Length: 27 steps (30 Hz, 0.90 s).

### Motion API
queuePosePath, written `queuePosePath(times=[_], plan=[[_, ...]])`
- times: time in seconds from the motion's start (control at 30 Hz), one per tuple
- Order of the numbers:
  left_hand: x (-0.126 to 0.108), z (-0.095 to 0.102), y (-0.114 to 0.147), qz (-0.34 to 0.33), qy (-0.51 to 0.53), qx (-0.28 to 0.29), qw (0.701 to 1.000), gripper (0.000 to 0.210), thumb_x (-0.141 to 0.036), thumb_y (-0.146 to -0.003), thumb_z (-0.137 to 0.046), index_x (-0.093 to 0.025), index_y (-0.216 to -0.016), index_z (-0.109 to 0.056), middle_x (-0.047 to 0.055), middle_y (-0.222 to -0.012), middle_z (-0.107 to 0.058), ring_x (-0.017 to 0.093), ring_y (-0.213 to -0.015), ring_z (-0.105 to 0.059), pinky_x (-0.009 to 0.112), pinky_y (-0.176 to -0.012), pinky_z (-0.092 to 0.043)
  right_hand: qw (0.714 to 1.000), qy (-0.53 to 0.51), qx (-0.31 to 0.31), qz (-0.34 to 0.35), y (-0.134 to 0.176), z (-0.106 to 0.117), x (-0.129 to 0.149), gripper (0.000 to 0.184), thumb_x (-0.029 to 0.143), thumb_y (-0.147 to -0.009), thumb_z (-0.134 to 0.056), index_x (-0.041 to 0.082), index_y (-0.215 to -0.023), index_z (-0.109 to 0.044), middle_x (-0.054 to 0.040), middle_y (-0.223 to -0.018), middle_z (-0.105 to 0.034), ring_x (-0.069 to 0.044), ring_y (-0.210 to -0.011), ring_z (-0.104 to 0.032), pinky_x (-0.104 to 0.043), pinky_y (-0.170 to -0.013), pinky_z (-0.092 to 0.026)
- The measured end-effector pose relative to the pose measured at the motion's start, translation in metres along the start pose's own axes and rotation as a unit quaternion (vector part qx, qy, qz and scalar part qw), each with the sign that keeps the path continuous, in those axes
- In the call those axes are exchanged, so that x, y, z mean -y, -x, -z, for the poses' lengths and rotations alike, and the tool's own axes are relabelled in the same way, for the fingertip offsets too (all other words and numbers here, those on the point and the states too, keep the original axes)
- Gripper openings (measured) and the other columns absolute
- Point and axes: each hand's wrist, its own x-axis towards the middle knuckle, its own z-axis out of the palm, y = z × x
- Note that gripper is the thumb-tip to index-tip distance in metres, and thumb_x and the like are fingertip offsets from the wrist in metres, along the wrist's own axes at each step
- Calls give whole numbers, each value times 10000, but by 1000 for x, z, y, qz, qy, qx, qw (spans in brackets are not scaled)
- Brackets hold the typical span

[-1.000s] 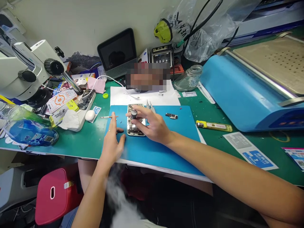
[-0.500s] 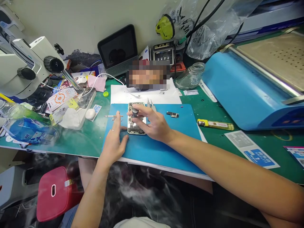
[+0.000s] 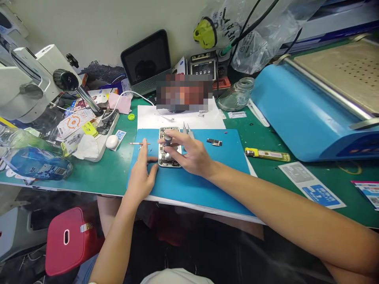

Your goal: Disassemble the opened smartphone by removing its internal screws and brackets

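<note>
An opened phone [image 3: 162,161] lies on the blue mat [image 3: 189,189], its inner parts bare. Above it my right hand [image 3: 191,154] pinches a small screwdriver [image 3: 168,139] with a dark round top, held upright over the phone's middle; the tip is hidden. To the left, my left hand [image 3: 142,169] rests on the mat, its fingers by the phone's left edge. A thin white stick with a brownish end, apparently a cigarette [image 3: 135,143], crosses at the fingertips, seemingly held between the fingers. Tiny loose bits lie just below it.
Tweezers [image 3: 189,132] lie beyond the phone, and a small dark phone part [image 3: 214,142] is at right. A yellow tube [image 3: 268,154], glass jar [image 3: 238,94] and blue machine [image 3: 296,114] stand further right. A microscope [image 3: 63,81] and bottle [image 3: 40,163] are at left.
Both hands hold nearly the same place, the screwdriver still over the phone. The smoke seen in front of the bench has mostly thinned out. The view has shifted very slightly.
</note>
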Motion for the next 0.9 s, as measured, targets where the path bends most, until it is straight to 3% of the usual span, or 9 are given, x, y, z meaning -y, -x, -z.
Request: queuePosePath(times=[0.9], plan=[[0,-5,-3,19,-29,-1,999,902,-199,-1058,-561,-319,-1756,-2,182,-1696,-441,269,-1221,-727,448,-1039,-599,1000,13,-9,6,2,-1,-3,534,203,-1063,-633,297,-1567,-480,-78,-1229,-817,-193,-1067,-830,-312,-854,-733]])
